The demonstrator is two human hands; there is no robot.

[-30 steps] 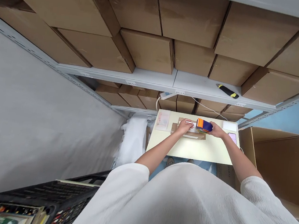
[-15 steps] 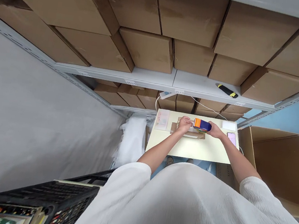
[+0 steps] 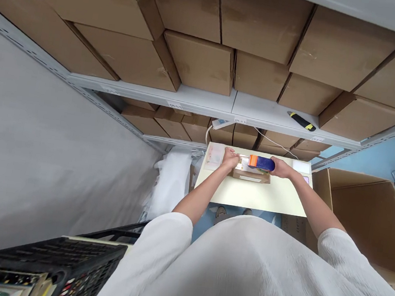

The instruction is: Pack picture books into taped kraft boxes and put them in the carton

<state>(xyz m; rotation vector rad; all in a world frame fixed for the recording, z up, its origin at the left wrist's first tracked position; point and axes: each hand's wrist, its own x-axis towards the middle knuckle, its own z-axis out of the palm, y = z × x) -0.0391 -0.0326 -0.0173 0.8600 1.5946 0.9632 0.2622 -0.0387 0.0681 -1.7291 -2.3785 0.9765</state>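
Rack: Grey metal shelving (image 3: pixel 147 89) is loaded with brown cartons (image 3: pixel 261 22), flat-faced, square-edged and matt.
Open carton: A large corrugated carton (image 3: pixel 367 216) is positioned at the right of the table, its top unclosed.
Table: A smooth, pale cream rectangular table (image 3: pixel 256 198) is used as the working surface.
Crate: A black plastic crate (image 3: pixel 97 256) with latticed walls is sited at lower left (flat, book-like items are held in it).
Box: A small oblong cardboard box (image 3: pixel 265 179) is located on the far half of the table, between the hands; a pale label is carried on its near side.
Left hand: The left hand (image 3: pixel 230 159) is placed at the box's left end, fingers bunched by the strip; whether the strip is pinched or pressed cannot be told.
Right hand: The tape dispenser (image 3: pixel 263 163), blue with an orange end, is gripped by the right hand (image 3: pixel 281 168) above the box.
Strip: A glossy clear strip (image 3: pixel 243 160), apparently tape, is extended over the box top. Paying-out is judged to be under way; laying along the remaining length and severing are judged not yet done. Adhesion cannot be confirmed.
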